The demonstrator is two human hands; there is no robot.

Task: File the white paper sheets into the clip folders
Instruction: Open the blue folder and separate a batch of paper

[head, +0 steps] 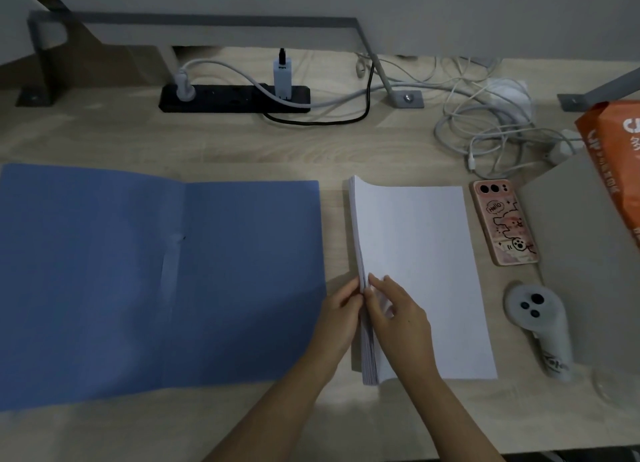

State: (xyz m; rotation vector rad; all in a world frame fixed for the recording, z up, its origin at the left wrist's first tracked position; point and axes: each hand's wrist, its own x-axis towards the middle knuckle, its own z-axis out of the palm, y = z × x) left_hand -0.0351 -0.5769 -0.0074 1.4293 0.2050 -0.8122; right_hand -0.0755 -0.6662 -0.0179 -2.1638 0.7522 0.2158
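Wooden worktop (242, 143) is seen from above. An open blue folder (138, 271) is laid flat on its left side. A paper stack (422, 254) is placed just right of the folder, not touching it, with its left edge raised and fanned. A power strip (235, 98) is set at the back. A grey controller (536, 326) and a phone (505, 222) are placed right of the stack. The stack's raised edge is pinched near the front by the left hand (341, 309), fingers curled. Top sheets are gripped there by the right hand (398, 312).
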